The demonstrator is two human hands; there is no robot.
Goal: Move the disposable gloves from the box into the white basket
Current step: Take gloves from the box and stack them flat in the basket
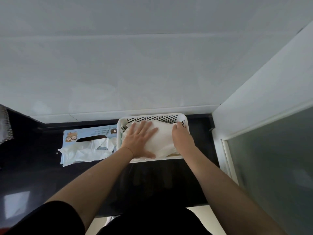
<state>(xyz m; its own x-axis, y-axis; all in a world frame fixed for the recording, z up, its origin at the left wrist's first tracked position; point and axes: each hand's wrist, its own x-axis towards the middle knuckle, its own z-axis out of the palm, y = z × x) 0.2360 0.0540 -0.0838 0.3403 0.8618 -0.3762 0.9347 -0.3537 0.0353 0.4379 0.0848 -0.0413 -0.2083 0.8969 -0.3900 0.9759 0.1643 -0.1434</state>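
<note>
On the dark bench [50,175], by the pale wall, sits the white basket [153,117] with little holes in its sides. A soft pile of see-through gloves [162,138] lies inside it, under both hands. The left hand [138,141] lies flat on the pile with its fingers straight and spread, pressing down. The right hand [182,135] rests on the right side of the pile, and its fingers bend over the far edge (I cannot tell if they pinch anything). Just to the left of the basket, touching it, lies the light blue box [88,134]. More gloves [81,151] spill out of its dark slot toward the front.
</note>
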